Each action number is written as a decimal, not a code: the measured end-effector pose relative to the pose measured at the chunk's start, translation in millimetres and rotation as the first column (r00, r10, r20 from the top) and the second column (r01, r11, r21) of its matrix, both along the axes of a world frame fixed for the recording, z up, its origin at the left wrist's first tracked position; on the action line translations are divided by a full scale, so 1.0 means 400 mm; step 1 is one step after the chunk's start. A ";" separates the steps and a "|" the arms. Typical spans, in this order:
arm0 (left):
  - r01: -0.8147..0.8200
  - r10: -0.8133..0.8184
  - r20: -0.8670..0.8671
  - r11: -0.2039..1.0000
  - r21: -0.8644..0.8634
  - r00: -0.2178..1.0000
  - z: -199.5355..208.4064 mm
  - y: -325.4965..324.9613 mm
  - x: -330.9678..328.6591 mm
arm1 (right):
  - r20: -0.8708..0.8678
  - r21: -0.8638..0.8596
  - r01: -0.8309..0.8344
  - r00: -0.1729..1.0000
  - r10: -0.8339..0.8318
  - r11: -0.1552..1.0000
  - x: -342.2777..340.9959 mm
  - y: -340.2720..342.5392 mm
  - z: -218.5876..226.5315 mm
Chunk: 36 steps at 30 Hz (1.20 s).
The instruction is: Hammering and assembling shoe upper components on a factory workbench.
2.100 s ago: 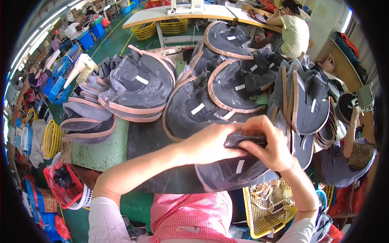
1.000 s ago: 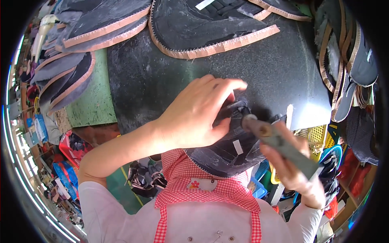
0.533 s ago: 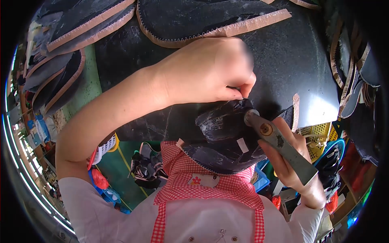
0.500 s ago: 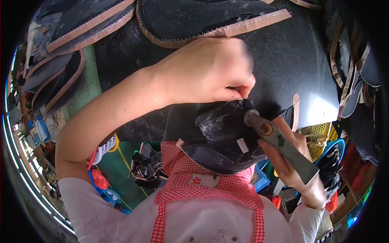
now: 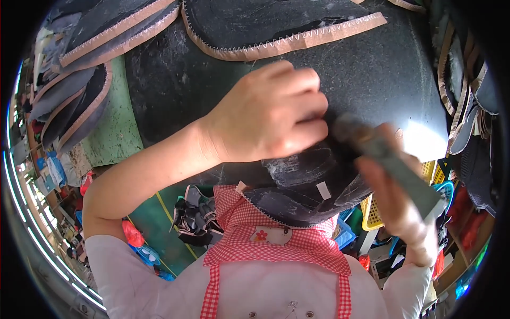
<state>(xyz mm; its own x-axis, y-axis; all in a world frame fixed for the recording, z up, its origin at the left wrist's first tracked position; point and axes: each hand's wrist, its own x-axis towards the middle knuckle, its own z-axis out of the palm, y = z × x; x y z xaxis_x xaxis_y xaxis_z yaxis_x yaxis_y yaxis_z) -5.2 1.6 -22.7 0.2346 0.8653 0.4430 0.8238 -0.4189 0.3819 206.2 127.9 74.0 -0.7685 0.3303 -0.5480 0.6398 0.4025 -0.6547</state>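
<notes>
A black shoe-upper piece [image 5: 295, 204] with a zigzag-stitched edge lies on the dark work board [image 5: 366, 80], its near part hanging over the front edge above my lap. A small pale tag sits on it. My left hand [image 5: 281, 114] is closed at the piece's far edge, knuckles up; its fingertips are hidden beneath. My right hand [image 5: 393, 196], smeared by motion, is wrapped round a hammer [image 5: 401, 165] with a broad grey-green handle. The blurred hammer head is just right of my left fist, over the piece's far right side.
More black pieces with tan stitched borders [image 5: 287, 48] lie along the far side, with others at the left [image 5: 79, 106] and right. Below the board are a yellow basket [image 5: 372, 212], a blue basket [image 5: 344, 234] and a pile of shoes [image 5: 196, 218].
My left hand has turned, its knuckles now facing right, and come slightly nearer. The hammer and my right hand have shifted right and up, and are blurred.
</notes>
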 end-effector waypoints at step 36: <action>-0.325 0.343 0.150 0.937 -0.130 0.927 -0.006 -0.083 0.071 | -0.372 0.229 -0.104 0.910 0.186 0.968 -0.032 0.020 -0.037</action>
